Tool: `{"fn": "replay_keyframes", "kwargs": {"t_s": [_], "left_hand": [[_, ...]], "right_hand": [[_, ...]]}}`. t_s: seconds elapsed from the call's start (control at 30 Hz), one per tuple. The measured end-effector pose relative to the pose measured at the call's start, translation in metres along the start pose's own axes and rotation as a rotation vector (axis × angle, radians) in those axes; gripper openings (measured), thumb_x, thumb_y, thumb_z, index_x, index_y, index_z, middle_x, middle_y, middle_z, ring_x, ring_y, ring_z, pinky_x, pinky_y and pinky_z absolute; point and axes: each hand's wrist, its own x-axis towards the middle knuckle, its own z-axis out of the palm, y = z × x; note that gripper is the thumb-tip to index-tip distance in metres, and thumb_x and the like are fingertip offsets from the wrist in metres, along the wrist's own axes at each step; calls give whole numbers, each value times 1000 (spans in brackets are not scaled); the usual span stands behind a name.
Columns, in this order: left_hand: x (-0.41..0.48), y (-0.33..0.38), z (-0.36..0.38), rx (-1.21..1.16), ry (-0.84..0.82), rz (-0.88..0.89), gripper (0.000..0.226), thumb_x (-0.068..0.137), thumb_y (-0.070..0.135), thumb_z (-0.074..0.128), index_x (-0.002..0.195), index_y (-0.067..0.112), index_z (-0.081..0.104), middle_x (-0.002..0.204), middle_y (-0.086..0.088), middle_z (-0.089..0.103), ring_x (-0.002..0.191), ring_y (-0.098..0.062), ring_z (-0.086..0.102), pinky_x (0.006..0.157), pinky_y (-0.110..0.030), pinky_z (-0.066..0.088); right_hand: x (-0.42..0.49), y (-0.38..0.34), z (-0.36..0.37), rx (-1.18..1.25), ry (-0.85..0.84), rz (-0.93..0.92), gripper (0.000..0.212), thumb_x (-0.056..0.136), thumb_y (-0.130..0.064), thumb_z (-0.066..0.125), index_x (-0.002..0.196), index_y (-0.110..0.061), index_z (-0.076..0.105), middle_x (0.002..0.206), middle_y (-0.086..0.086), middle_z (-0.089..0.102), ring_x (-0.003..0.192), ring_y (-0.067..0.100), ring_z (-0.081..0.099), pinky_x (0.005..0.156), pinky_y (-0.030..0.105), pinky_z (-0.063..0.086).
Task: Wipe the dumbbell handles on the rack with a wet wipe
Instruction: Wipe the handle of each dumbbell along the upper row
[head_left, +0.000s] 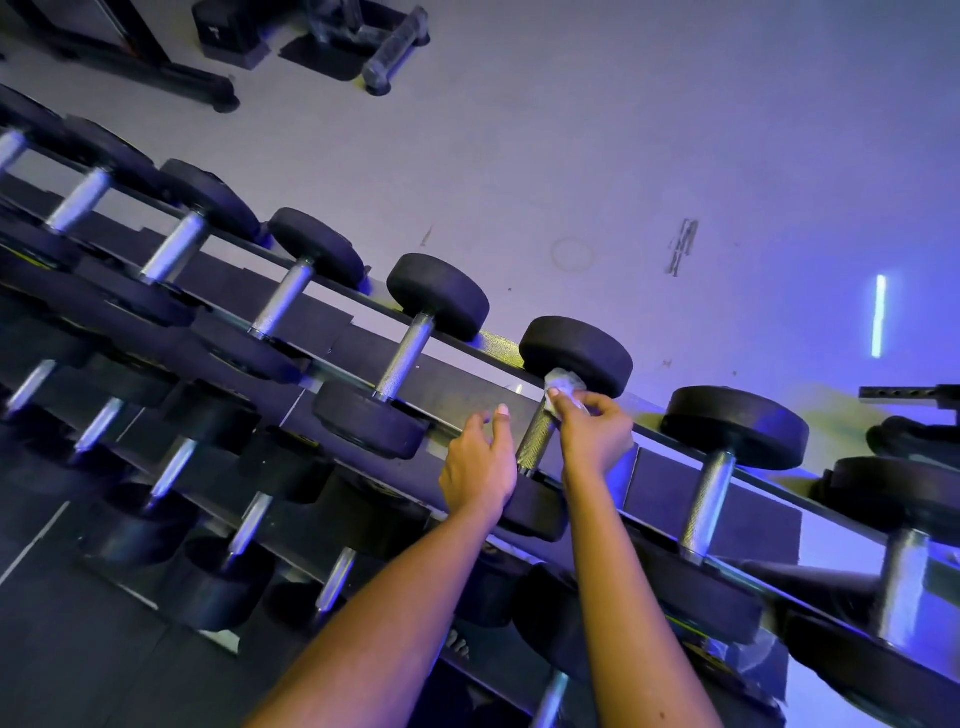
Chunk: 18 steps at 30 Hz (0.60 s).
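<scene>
A row of black round-headed dumbbells with knurled steel handles lies across the top shelf of the rack (457, 395). My right hand (592, 436) grips a crumpled white wet wipe (563, 384) wrapped round the far end of one dumbbell handle (535, 436), just under its far head (576, 353). My left hand (478, 467) hovers just left of that handle, fingers loosely extended and holding nothing, above the near head (535, 512).
More dumbbells fill the shelf to the left (405, 353) and right (706, 499), and a lower shelf (249, 525) holds others. Grey floor lies beyond the rack, with a bench base (156, 67) and equipment at the far top left.
</scene>
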Motion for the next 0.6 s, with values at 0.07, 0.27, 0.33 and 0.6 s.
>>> {"fn": "replay_keyframes", "kwargs": {"t_s": [0.07, 0.27, 0.33, 0.6], "left_hand": [[0, 0, 0, 4, -1, 3, 49, 98, 56, 32, 125, 24, 56, 114, -4, 64, 108, -23, 55, 79, -29, 32], [1, -2, 1, -29, -5, 1, 50, 96, 59, 32, 116, 22, 60, 106, -3, 63, 99, -21, 57, 78, -31, 38], [1, -2, 1, -23, -9, -11, 50, 96, 58, 32, 116, 22, 60, 108, -3, 63, 104, -24, 57, 78, -31, 36], [3, -4, 3, -29, -10, -5, 52, 96, 60, 31, 114, 22, 60, 111, -5, 64, 104, -24, 58, 79, -34, 40]], "right_hand": [[0, -4, 3, -4, 12, -2, 23, 66, -33, 86, 74, -21, 68, 72, 0, 65, 77, 21, 62, 75, 33, 52], [2, -3, 7, -3, 46, 3, 15, 72, -27, 80, 72, -19, 68, 78, 6, 71, 81, 26, 65, 77, 35, 53], [3, -5, 4, 46, 65, 60, 13, 73, -21, 80, 71, -15, 68, 71, 5, 67, 74, 23, 63, 79, 39, 55], [8, -2, 1, -30, -30, 58, 23, 67, -31, 85, 64, -17, 66, 74, 3, 70, 79, 25, 66, 80, 44, 56]]}}
